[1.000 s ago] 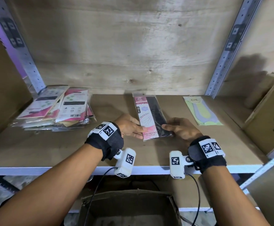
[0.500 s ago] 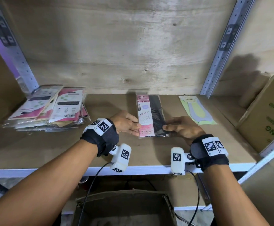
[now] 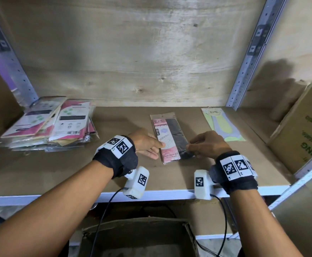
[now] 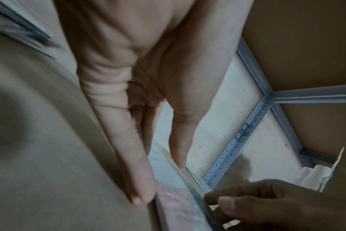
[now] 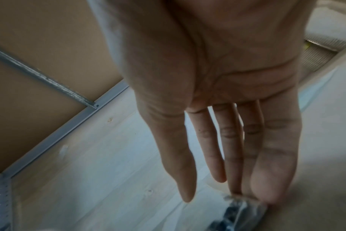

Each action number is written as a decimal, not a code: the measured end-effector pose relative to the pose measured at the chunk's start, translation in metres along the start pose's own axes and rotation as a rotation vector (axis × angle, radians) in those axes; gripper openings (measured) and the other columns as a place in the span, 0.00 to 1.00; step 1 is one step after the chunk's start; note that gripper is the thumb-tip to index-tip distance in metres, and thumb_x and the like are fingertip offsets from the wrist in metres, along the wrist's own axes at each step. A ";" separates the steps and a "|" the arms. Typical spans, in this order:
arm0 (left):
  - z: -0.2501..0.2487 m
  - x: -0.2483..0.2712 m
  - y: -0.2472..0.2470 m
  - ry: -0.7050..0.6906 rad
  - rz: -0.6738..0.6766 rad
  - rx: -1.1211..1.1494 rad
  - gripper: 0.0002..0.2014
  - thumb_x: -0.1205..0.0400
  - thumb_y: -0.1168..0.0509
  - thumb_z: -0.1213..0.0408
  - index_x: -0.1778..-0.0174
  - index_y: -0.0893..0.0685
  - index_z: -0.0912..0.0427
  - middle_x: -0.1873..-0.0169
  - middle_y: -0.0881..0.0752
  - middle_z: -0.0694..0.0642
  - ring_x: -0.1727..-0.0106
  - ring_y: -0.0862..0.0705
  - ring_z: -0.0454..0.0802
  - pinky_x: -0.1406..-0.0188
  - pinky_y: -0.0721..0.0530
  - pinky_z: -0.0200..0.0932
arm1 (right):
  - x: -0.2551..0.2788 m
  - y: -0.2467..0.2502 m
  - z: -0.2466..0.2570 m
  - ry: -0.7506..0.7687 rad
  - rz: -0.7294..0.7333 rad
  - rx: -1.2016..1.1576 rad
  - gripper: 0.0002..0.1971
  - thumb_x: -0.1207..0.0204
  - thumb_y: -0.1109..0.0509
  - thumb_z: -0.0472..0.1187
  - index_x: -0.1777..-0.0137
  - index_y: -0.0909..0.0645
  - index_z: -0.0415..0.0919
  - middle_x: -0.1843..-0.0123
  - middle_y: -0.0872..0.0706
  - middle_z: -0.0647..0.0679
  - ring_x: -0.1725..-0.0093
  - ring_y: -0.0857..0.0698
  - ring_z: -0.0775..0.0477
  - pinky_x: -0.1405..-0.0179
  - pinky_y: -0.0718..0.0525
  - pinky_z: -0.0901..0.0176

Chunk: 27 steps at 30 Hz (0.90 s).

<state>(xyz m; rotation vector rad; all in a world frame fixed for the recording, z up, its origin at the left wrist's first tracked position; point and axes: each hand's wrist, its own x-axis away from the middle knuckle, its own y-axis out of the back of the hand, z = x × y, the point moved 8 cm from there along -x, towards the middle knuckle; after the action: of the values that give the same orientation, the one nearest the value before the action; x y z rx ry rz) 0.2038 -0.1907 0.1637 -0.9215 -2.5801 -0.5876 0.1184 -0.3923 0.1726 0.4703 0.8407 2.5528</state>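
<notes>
A pink and black packet lies flat in the middle of the brown shelf board. My left hand rests on the shelf at its left edge, fingers straight, fingertips touching the pink side. My right hand arches over the packet's lower right corner, its fingertips down on the black side. The left wrist view shows the left hand stretched beside the packet, with the right hand at the far edge. In the right wrist view the right hand has straight fingers touching the crinkled wrapper.
A loose stack of packets sits at the shelf's left. A yellow-green packet lies to the right, beside a large cardboard box. Metal uprights frame the wooden back wall. An open carton stands below the shelf.
The packet has shifted a little and turned slightly between the two hands. Both hands stay at its edges; the right hand's fingers now arch more steeply onto it.
</notes>
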 end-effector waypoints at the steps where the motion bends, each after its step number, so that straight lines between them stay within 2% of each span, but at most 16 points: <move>1: -0.002 -0.001 -0.004 -0.003 0.008 0.008 0.17 0.21 0.26 0.70 0.38 0.17 0.73 0.56 0.13 0.69 0.62 0.11 0.56 0.63 0.08 0.43 | -0.001 -0.001 0.000 0.003 0.010 -0.005 0.12 0.32 0.18 0.40 0.50 0.11 0.40 0.56 0.08 0.42 0.60 0.08 0.46 0.64 0.10 0.61; 3: -0.005 -0.002 -0.008 -0.014 0.012 0.031 0.17 0.21 0.27 0.71 0.37 0.17 0.74 0.54 0.12 0.69 0.61 0.11 0.55 0.64 0.08 0.41 | -0.002 0.000 0.000 0.006 0.009 -0.036 0.11 0.31 0.18 0.39 0.50 0.11 0.39 0.56 0.08 0.41 0.58 0.08 0.44 0.59 0.09 0.57; 7: -0.014 -0.007 -0.018 -0.063 0.022 0.074 0.17 0.20 0.27 0.72 0.36 0.16 0.73 0.45 0.11 0.69 0.58 0.10 0.52 0.60 0.08 0.39 | -0.007 0.011 -0.007 0.006 -0.058 -0.058 0.08 0.31 0.19 0.41 0.54 0.11 0.42 0.58 0.08 0.43 0.57 0.08 0.43 0.52 0.08 0.53; 9: -0.020 -0.009 -0.024 -0.088 0.033 0.086 0.16 0.20 0.28 0.72 0.37 0.16 0.71 0.44 0.11 0.68 0.58 0.11 0.50 0.58 0.09 0.38 | -0.011 0.017 -0.011 0.009 -0.077 -0.057 0.12 0.31 0.19 0.41 0.49 0.11 0.41 0.57 0.07 0.44 0.54 0.08 0.43 0.46 0.10 0.50; 12: -0.027 -0.015 -0.033 -0.107 0.033 0.096 0.16 0.20 0.29 0.73 0.37 0.16 0.71 0.41 0.11 0.68 0.53 0.11 0.53 0.47 0.10 0.44 | -0.015 0.025 -0.014 0.027 -0.096 -0.033 0.15 0.30 0.20 0.44 0.43 0.13 0.42 0.53 0.08 0.47 0.48 0.10 0.46 0.39 0.13 0.50; 14: -0.029 -0.019 -0.038 -0.106 0.025 0.115 0.19 0.20 0.29 0.73 0.33 0.19 0.73 0.39 0.13 0.69 0.48 0.12 0.56 0.38 0.13 0.49 | -0.016 0.029 -0.014 0.037 -0.099 -0.033 0.16 0.29 0.21 0.44 0.41 0.14 0.44 0.52 0.09 0.50 0.46 0.11 0.47 0.39 0.16 0.55; 16: -0.032 -0.022 -0.043 -0.107 0.027 0.130 0.21 0.19 0.29 0.73 0.31 0.21 0.73 0.38 0.14 0.69 0.46 0.14 0.56 0.35 0.16 0.51 | -0.018 0.032 -0.015 0.035 -0.101 -0.043 0.17 0.28 0.21 0.44 0.40 0.14 0.44 0.52 0.10 0.50 0.46 0.11 0.48 0.39 0.16 0.56; 19: -0.036 -0.026 -0.047 -0.114 0.021 0.147 0.21 0.19 0.30 0.74 0.30 0.21 0.74 0.37 0.14 0.69 0.46 0.14 0.55 0.36 0.15 0.49 | -0.021 0.036 -0.018 0.020 -0.105 -0.049 0.16 0.28 0.21 0.44 0.41 0.14 0.44 0.48 0.08 0.48 0.45 0.11 0.46 0.35 0.16 0.51; 23: -0.039 -0.032 -0.049 -0.123 0.016 0.158 0.18 0.19 0.30 0.75 0.34 0.19 0.76 0.39 0.13 0.69 0.50 0.13 0.54 0.48 0.10 0.42 | -0.026 0.038 -0.021 0.002 -0.097 -0.064 0.17 0.28 0.21 0.44 0.39 0.15 0.44 0.45 0.09 0.47 0.43 0.12 0.45 0.33 0.16 0.46; 27: -0.039 -0.037 -0.050 -0.124 -0.004 0.167 0.17 0.20 0.29 0.75 0.36 0.17 0.76 0.41 0.12 0.69 0.47 0.12 0.55 0.44 0.12 0.46 | -0.029 0.040 -0.023 -0.004 -0.099 -0.069 0.19 0.28 0.21 0.44 0.37 0.16 0.43 0.44 0.09 0.46 0.43 0.12 0.45 0.33 0.17 0.47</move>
<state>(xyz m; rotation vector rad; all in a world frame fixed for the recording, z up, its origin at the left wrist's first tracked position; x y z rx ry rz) 0.2047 -0.2638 0.1682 -0.9235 -2.6922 -0.3192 0.1222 -0.4471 0.1746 0.4028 0.7532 2.4802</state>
